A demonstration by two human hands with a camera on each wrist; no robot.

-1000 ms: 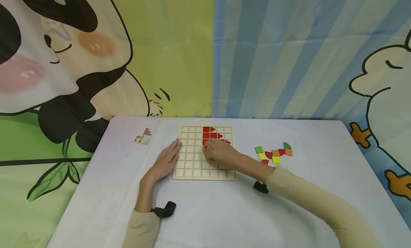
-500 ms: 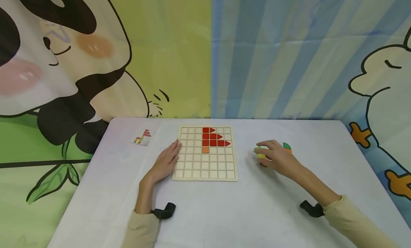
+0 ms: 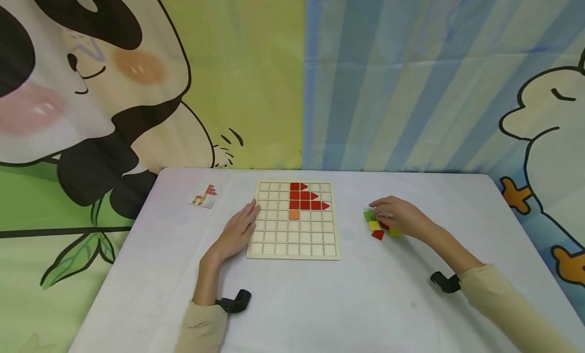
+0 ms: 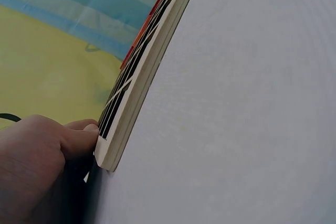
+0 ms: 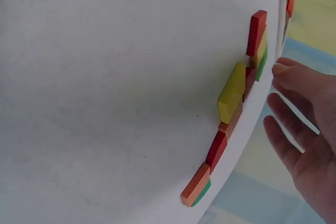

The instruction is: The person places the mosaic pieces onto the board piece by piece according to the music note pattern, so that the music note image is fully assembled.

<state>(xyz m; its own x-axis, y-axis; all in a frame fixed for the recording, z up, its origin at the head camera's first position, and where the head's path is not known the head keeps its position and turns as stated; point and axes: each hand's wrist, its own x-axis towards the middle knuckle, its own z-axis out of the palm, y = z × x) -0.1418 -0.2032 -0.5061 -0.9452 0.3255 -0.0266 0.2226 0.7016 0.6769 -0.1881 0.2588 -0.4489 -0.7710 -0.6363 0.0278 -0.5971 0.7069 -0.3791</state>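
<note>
A pale wooden grid board (image 3: 269,236) lies mid-table, with red squares (image 3: 294,196) and red pointed pieces (image 3: 325,205) in its upper cells. One orange square (image 3: 294,214) fills the cell below them. My left hand (image 3: 236,230) rests along the board's left edge, fingers extended; the left wrist view shows its fingertips right at the board's corner (image 4: 107,156). Over the loose pieces at the right hovers my right hand (image 3: 402,217), its fingers slightly bent and spread, holding nothing. Beneath it are a green square (image 3: 369,216), yellow squares (image 5: 232,95) and red pieces (image 3: 378,235), partly hidden in the head view.
A small printed card (image 3: 204,196) with a coloured grid pattern lies left of the board. The white table (image 3: 347,307) backs onto a cartoon-printed curtain (image 3: 256,78). Orange (image 5: 194,184) and dark green (image 5: 201,193) pieces sit at the loose group's near end in the right wrist view.
My right hand has left the board and moved right to the loose pieces, uncovering the orange square in its cell. The left hand stays at the board's edge.
</note>
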